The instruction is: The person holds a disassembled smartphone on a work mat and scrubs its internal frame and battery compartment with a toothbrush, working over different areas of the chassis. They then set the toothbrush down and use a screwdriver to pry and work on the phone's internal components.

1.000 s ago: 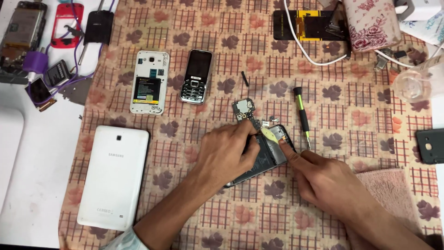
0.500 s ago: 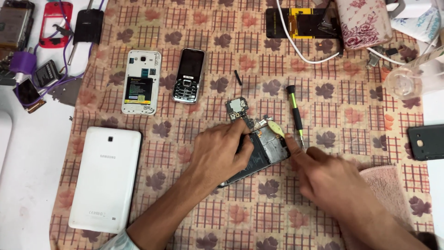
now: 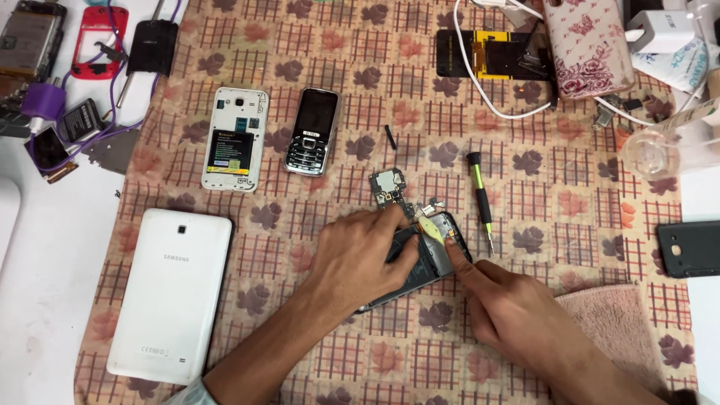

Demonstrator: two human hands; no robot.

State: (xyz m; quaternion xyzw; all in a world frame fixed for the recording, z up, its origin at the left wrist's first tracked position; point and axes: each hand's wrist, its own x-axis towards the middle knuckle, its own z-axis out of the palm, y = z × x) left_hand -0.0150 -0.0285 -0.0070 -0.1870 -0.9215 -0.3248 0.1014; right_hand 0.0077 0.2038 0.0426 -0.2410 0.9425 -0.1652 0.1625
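From the head view, the whole scene now sits lower and more central than half a second ago, while both hands stay on the opened phone [image 3: 420,259] in the middle of the cloth-covered tabletop [image 3: 345,45]. The left hand [image 3: 360,259] lies flat over it, fingers [image 3: 401,251] spread narrow, pressing it down. The right hand [image 3: 510,311] pokes one extended finger at the phone's upper right edge, the others curled. A circuit board [image 3: 388,185] and a screwdriver [image 3: 481,199] lie just beyond.
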